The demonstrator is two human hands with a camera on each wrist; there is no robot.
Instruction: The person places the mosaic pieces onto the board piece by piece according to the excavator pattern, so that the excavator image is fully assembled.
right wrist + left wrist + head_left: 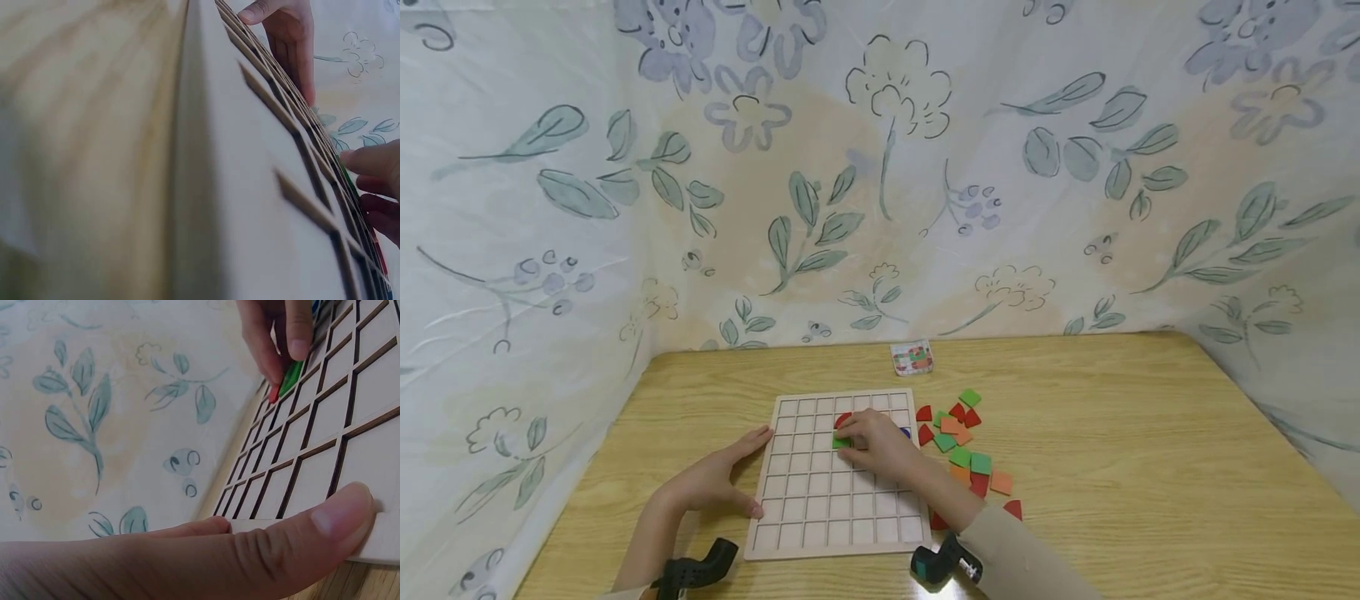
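Observation:
A pale wooden grid board [820, 508] lies on the table. Along its left edge rests my left hand [711, 482], thumb and fingers spread; in the left wrist view the thumb [337, 519] lies over the border. My right hand [880, 446] reaches over the upper middle of the board. Its thumb and finger are at a green tile [841, 443], pinching it at the grid. Just above it, a red piece [843, 417] is partly covered by the fingers. A blue piece [906, 432] shows beyond the right hand, near the board's right side.
Right of the board lie scattered loose pieces: red quarter-rounds [923, 412], green squares [981, 463] and orange squares [1002, 482]. Behind the board sits a small card with a coloured pattern [912, 357]. Floral cloth [880, 208] hangs along the table's far edge.

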